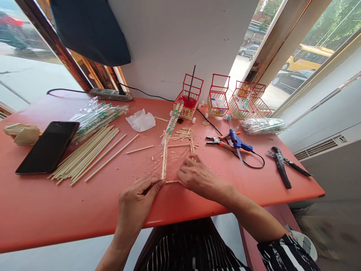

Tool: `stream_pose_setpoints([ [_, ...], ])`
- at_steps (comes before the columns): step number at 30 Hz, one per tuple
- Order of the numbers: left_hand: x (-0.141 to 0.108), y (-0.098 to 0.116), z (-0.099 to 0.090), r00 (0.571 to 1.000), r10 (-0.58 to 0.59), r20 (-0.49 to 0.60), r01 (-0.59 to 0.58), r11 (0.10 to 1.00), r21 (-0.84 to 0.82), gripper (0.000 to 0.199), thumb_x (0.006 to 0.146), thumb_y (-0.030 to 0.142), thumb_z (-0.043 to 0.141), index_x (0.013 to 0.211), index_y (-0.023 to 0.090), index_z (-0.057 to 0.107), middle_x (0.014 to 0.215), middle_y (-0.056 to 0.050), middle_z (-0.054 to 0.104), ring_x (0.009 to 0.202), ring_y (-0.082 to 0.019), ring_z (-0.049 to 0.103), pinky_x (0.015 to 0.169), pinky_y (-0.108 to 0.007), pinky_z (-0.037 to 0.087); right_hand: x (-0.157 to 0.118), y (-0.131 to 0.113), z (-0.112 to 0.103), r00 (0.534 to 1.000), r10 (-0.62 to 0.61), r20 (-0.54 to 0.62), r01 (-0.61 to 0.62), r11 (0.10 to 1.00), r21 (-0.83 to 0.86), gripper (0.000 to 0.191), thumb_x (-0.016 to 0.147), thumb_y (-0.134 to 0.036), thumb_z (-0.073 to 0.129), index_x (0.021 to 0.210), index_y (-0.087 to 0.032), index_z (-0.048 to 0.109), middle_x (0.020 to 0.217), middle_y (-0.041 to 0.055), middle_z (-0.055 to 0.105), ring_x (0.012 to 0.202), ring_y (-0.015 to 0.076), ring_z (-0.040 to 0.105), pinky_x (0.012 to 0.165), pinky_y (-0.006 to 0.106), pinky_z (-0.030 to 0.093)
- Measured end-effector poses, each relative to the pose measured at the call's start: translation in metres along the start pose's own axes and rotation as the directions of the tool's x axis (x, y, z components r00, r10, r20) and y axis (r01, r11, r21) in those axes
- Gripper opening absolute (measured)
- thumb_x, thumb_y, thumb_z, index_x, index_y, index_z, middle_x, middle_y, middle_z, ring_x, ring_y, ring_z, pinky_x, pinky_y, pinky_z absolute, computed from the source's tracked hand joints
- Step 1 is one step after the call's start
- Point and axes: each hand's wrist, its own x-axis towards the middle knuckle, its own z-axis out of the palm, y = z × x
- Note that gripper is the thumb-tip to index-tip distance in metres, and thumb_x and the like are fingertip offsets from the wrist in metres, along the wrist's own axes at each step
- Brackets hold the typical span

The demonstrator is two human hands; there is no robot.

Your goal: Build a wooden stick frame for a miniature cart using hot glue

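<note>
Left hand [141, 192] pinches a stick frame [164, 160] at 1 corner; right hand [199, 177], grip unclear from here, could skew it by pressing unevenly.

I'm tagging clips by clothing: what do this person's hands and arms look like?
The left hand and right hand are ungloved, with no watch or ring visible. The right sleeve is black with white stripes, leaving the forearm bare; no left sleeve shows.

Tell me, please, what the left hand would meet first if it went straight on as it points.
The left hand would probably meet the stick frame, whose near left corner its fingers seem to touch.
</note>
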Motion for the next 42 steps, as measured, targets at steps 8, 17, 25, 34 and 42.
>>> stream_pose_setpoints([
  [8, 0.0008, 0.0026, -0.0011, 1.0, 0.0, -0.006, 0.0, 1.0, -0.002, 0.031, 0.084, 0.054, 0.063, 0.072, 0.029, 0.076, 0.079, 0.002, 0.078, 0.074, -0.02, 0.073, 0.069, -0.026, 0.057, -0.0002, 0.0002, -0.0016, 1.0, -0.003, 0.014, 0.003, 1.0, 0.007, 0.017, 0.101, -0.009, 0.052, 0.089, -0.013, 0.064, 0.086, 0.0087, 0.067, 0.096, 0.0248, 0.052, 0.1, 0.043, 0.032],
  [17, 0.001, 0.0019, -0.0009, 1.0, 0.003, -0.009, -0.003, 1.0, 0.007, 0.032, 0.084, 0.055, 0.063, 0.073, 0.028, 0.077, 0.08, 0.001, 0.079, 0.074, -0.02, 0.073, 0.069, -0.027, 0.057, 0.0002, -0.0003, -0.0011, 1.0, 0.001, 0.011, -0.001, 1.0, 0.008, 0.017, 0.1, -0.008, 0.052, 0.089, -0.013, 0.064, 0.086, 0.0092, 0.067, 0.094, 0.0243, 0.051, 0.1, 0.043, 0.032],
  [25, 0.0009, 0.001, -0.0001, 1.0, 0.006, -0.005, -0.006, 1.0, -0.005, 0.029, 0.084, 0.053, 0.064, 0.073, 0.029, 0.077, 0.079, 0.003, 0.078, 0.074, -0.019, 0.073, 0.068, -0.026, 0.056, 0.0003, 0.0002, 0.0007, 1.0, -0.008, -0.001, 0.008, 1.0, -0.003, 0.018, 0.101, -0.009, 0.051, 0.089, -0.013, 0.064, 0.086, 0.0089, 0.067, 0.094, 0.0248, 0.051, 0.1, 0.044, 0.032],
  [34, 0.0006, 0.0003, -0.0005, 1.0, 0.002, 0.003, -0.001, 1.0, -0.02, 0.026, 0.084, 0.05, 0.065, 0.074, 0.029, 0.077, 0.08, 0.003, 0.078, 0.074, -0.019, 0.073, 0.069, -0.026, 0.055, 0.0005, 0.0, -0.0016, 1.0, -0.003, 0.016, 0.003, 1.0, -0.003, 0.017, 0.101, -0.009, 0.051, 0.091, -0.013, 0.065, 0.087, 0.0085, 0.067, 0.095, 0.0262, 0.052, 0.097, 0.043, 0.033],
  [42, 0.0002, -0.0016, 0.0003, 1.0, 0.005, 0.002, -0.005, 1.0, -0.015, 0.028, 0.085, 0.051, 0.065, 0.074, 0.028, 0.077, 0.078, 0.003, 0.077, 0.072, -0.018, 0.072, 0.067, -0.025, 0.054, 0.0008, 0.0, -0.0024, 1.0, -0.002, 0.024, 0.002, 1.0, 0.009, 0.015, 0.1, -0.008, 0.053, 0.091, -0.012, 0.065, 0.088, 0.0096, 0.068, 0.096, 0.0257, 0.051, 0.097, 0.044, 0.033],
])
